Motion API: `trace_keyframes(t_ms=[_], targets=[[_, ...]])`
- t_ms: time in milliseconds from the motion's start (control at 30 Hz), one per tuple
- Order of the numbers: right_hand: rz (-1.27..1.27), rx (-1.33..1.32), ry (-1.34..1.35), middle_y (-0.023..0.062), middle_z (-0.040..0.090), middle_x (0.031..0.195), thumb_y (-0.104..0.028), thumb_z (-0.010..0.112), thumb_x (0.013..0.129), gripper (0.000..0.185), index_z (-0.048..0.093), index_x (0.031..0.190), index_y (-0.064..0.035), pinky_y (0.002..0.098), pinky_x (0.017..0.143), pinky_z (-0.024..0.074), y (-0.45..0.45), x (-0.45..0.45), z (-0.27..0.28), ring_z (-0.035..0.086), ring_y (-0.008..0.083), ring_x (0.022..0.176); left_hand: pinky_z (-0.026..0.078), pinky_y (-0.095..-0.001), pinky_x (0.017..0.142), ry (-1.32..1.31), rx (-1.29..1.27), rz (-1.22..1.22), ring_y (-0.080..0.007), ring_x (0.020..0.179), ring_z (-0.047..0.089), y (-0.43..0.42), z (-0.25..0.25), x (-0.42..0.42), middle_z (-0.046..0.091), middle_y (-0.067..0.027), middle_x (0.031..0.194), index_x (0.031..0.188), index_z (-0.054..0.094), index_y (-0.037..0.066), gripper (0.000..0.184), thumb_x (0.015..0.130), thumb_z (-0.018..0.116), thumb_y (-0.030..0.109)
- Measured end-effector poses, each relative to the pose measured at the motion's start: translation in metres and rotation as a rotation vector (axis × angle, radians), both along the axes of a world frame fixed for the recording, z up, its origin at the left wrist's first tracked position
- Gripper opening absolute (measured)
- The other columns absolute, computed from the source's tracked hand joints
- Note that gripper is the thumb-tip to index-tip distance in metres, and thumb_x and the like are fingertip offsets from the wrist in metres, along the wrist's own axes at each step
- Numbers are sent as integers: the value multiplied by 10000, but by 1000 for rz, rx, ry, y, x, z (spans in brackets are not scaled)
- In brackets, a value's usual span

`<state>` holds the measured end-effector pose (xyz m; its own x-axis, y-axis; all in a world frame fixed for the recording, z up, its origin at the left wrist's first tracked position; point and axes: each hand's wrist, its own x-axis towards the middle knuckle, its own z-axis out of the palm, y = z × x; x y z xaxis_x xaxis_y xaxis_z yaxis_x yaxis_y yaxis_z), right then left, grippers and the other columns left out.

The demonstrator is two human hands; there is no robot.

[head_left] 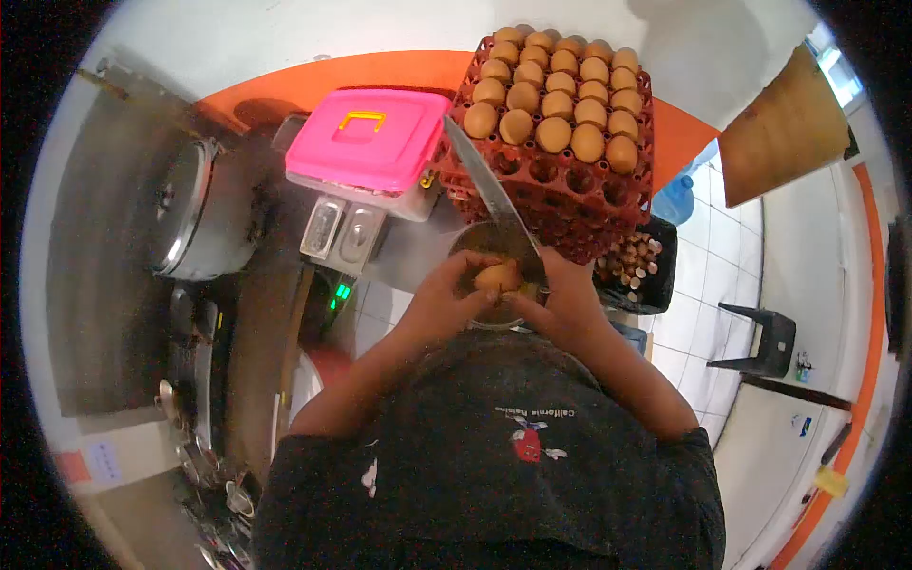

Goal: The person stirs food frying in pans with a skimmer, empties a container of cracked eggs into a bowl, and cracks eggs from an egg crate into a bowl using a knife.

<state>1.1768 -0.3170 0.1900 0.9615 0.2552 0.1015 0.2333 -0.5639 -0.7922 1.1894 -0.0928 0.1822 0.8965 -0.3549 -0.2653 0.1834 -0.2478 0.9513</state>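
A brown egg [497, 277] sits in the fingers of my left hand [446, 293], which is closed around it over a round bowl [463, 249]. My right hand [567, 296] grips a long-bladed knife [493, 193], its handle hidden in the palm and its blade pointing up and away to the left. The right fingertips also reach the egg's near side; whether the shell is cracked I cannot tell. Just beyond the hands rises a stack of red egg trays [560, 204]. Several brown eggs [559, 104] fill the top tray's back rows, and its front row has bare cups.
A pink-lidded box [366, 138] and a metal two-part container [344, 234] stand left of the trays. Eggshells [629, 261] lie in a black bin [665, 275] to the right. A large pot [214, 214] is far left; a black stool [768, 340] stands right.
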Motion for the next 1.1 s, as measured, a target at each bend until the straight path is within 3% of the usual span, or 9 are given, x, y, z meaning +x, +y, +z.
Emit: trace_keyframes(t_ms=[100,200,300,400,600,800,900,1000,1100], targets=[[-20,-2,11,238,637,1211,-293,801,786,605,598,1283,-15,476,1019,426,14,1,15,567,422,1164,556,-355,928,39,-169,13,-172,1036,666,7,-14,6,703,-84,1159,1255,632,43,361,949,759,186],[-67,-49,-60,236,698,1037,-355,783,794,536,629,1186,-24,503,861,542,26,0,12,676,451,992,574,-357,867,-52,8,-35,-173,962,694,16,-21,15,732,-82,1083,1203,683,43,328,945,760,230],[-119,-66,-49,235,700,1012,-313,778,767,533,628,1192,-29,507,849,545,38,3,5,676,456,975,579,-364,796,-313,200,-107,-197,891,717,25,-22,26,748,-108,1011,1159,726,52,327,931,760,283],[-172,-66,-27,233,703,998,-309,774,767,543,620,1211,-36,517,845,546,47,3,-9,676,460,966,574,-375,830,-371,200,-142,-286,909,722,28,-20,36,725,-188,1047,1154,722,-6,397,808,803,170],[-253,-90,32,242,703,1043,-296,773,797,562,600,1267,-42,510,863,540,51,4,-23,672,450,1006,569,-410,830,-439,314,-283,-331,910,711,33,-20,49,725,-199,1029,1164,738,25,401,818,788,222],[-307,-175,62,241,694,1058,-204,777,802,513,611,1252,-22,464,859,542,49,5,-25,669,435,988,555,-445,890,-824,312,-364,-367,957,693,35,-33,63,710,-191,1079,1105,756,44,296,848,757,190],[-345,-99,-1,235,694,1039,-199,789,784,526,607,1244,-23,453,842,544,44,3,-32,674,419,961,555,-440,893,-832,483,-471,-353,967,690,38,-25,67,704,-168,1065,1084,726,46,268,862,762,191],[-415,52,4,202,705,1029,-179,804,770,537,595,1239,-20,419,845,549,41,-1,-15,693,355,955,552,-416,885,-375,190,-229,-300,969,693,26,-24,64,702,-148,1044,1101,677,37,305,876,774,217],[-522,170,-4,142,712,1049,-157,808,778,519,591,1230,-21,375,855,553,32,-16,-9,701,263,967,546,-384,882,-288,302,-250,-258,983,691,13,-8,63,705,-142,1067,1159,648,32,382,875,795,240]])
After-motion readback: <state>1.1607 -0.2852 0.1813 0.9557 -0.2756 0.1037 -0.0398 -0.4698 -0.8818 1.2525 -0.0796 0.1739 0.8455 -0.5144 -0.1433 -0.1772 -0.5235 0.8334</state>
